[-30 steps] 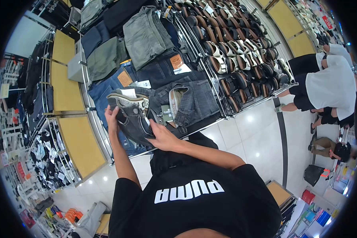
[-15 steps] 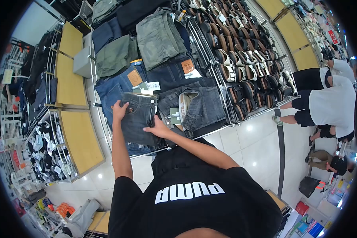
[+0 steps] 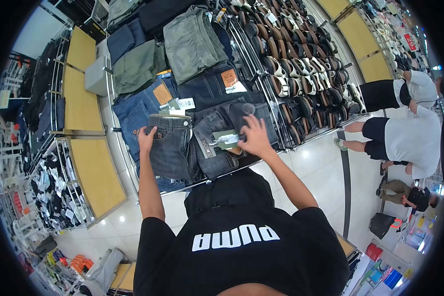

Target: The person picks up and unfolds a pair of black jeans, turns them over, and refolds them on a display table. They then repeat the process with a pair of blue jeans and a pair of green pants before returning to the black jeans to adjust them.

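Note:
My left hand (image 3: 146, 139) grips the left edge of folded dark grey jeans (image 3: 170, 153), thumb on top near a small leather letter patch. My right hand (image 3: 255, 139) pinches the edge of a second pair of black-grey jeans (image 3: 214, 123), fingers curled by its right side. A green and white tag (image 3: 227, 139) lies on that pair, just left of my right fingers. Behind both pairs are blue jeans (image 3: 133, 111) with a tan patch and dark blue jeans (image 3: 202, 91) with another tan patch.
Green trousers (image 3: 138, 69) and camouflage trousers (image 3: 192, 44) are stacked further back. Rows of sandals (image 3: 306, 74) hang on a rack to the right. Several people stand at the far right, one in a white shirt (image 3: 412, 143). Wooden panels (image 3: 96, 172) flank the left.
My right hand has left the left-hand jeans and moved right to the second pair, whose waistband is now folded over differently. My left hand stays on the first pair.

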The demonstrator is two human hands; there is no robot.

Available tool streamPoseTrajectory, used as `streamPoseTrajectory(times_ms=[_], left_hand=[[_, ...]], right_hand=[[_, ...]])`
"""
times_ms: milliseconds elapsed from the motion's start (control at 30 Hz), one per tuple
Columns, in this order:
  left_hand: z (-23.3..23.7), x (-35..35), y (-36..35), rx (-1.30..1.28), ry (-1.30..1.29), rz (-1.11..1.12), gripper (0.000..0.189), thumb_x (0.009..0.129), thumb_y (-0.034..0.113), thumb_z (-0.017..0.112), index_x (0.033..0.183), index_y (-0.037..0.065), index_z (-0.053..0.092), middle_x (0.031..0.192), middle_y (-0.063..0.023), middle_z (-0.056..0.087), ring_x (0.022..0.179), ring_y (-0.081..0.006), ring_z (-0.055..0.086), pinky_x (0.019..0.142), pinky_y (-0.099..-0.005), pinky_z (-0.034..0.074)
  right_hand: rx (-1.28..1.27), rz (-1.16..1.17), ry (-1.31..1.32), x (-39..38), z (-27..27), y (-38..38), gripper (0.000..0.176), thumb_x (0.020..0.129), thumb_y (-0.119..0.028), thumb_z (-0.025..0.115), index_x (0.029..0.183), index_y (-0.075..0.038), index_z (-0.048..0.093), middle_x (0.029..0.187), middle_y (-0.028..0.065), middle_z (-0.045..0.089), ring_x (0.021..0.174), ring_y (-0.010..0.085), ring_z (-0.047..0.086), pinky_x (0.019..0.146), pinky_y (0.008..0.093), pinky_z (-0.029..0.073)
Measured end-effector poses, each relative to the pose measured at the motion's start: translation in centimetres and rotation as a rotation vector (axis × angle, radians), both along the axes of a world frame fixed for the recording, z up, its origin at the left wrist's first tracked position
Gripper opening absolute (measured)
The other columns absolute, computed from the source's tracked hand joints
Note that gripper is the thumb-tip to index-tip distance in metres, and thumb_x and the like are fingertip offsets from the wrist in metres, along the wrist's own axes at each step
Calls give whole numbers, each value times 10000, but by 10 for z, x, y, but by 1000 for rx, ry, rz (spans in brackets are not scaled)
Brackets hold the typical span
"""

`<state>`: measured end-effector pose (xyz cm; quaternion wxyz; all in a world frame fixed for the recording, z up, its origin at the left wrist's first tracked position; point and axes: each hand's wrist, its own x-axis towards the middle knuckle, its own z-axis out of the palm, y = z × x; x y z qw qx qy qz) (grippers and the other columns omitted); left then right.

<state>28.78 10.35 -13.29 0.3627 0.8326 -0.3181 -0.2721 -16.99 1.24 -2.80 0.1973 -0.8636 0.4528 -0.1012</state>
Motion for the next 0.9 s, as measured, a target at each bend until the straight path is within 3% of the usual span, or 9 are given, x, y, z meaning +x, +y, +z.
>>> streamPoseTrajectory(times_ms=[167,233,300,367,467,567,700,800,900], left_hand=[[-16,12,4,86,30,63,678,732,452,830,1114,-78,650,1076,-214,696,976,-286,671,888,-361,497],[-10,10,3,99,64,46,672,722,456,835,1095,-74,658,1053,-202,703,962,-277,675,880,-359,499],[-6,10,2,111,97,28,666,712,461,841,1076,-70,666,1031,-190,710,947,-268,679,872,-357,501],[-11,13,2,120,60,-5,646,712,451,843,1062,-63,667,993,-174,719,920,-255,684,860,-350,503],[-18,13,5,95,84,20,620,720,438,841,1053,-55,668,991,-171,720,912,-251,685,853,-349,506],[-4,5,6,83,66,0,604,732,426,835,1059,-52,665,992,-170,721,915,-248,686,853,-347,507],[-11,3,5,74,101,22,605,738,420,833,1073,-52,661,999,-168,722,925,-244,688,859,-344,507],[-5,1,7,64,53,20,529,775,365,819,1055,-52,654,957,-134,710,856,-200,671,802,-319,509],[-3,-2,6,55,110,14,589,753,385,830,1100,-56,651,1014,-166,722,943,-235,686,864,-338,506]], right_hand=[[-35,-253,9,-43,-10,-15,297,670,-149,695,955,-77,651,1388,210,477,1353,386,383,1101,537,287],[-234,-404,-60,-32,2,-13,286,739,-124,673,1015,-61,642,1334,195,525,1290,371,454,1056,509,344],[-182,-312,-318,1,15,2,283,799,-98,665,1079,-67,638,1278,169,580,1216,363,522,1024,474,387],[-166,-31,-322,29,23,27,474,802,-260,740,1193,-28,604,1259,157,594,1173,347,548,1013,457,401],[-92,78,-152,47,12,42,793,722,-424,802,1349,-40,504,1307,163,554,1166,326,547,1009,446,390],[-39,143,124,51,9,42,879,691,-458,811,1389,-51,464,1281,151,570,1146,315,565,988,450,396],[-82,174,168,51,-14,30,629,743,-386,773,1231,-47,569,1113,163,655,988,333,650,852,459,475],[22,-102,-159,32,-3,7,183,794,-188,641,843,-21,585,726,226,650,703,432,656,629,531,511],[189,-531,-340,-14,1,-20,462,757,-249,735,1124,3,607,788,250,680,766,431,680,715,502,538]])
